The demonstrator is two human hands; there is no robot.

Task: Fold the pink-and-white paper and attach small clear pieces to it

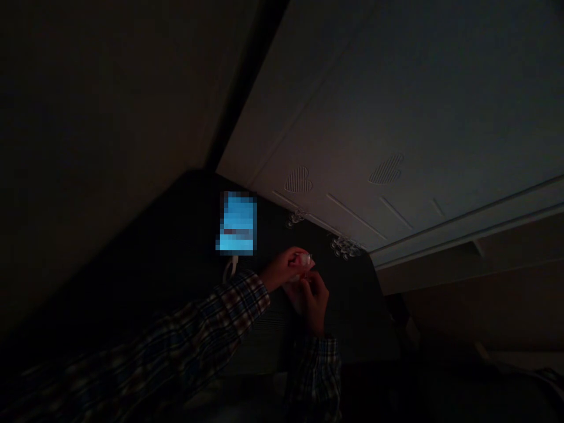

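Observation:
In dim light my left hand (284, 267) holds a small clear, shiny piece (305, 258) between thumb and fingers; its kind cannot be made out. Just below and to the right, my right hand (315, 296) is closed in a pinch close to that piece. Whatever its fingertips grip is too small and dark to name. Beyond the hands, several clear rounded pieces lie in a heap (346, 247) by the wall. A smaller cluster (295, 218) of similar pieces sits farther left.
A lit screen (238, 223), its picture blurred out, stands left of my hands on the dark tabletop (185, 235). A white cable (230, 268) runs from its lower edge. Behind the tabletop rises a pale panel (352, 117) with raised heart shapes.

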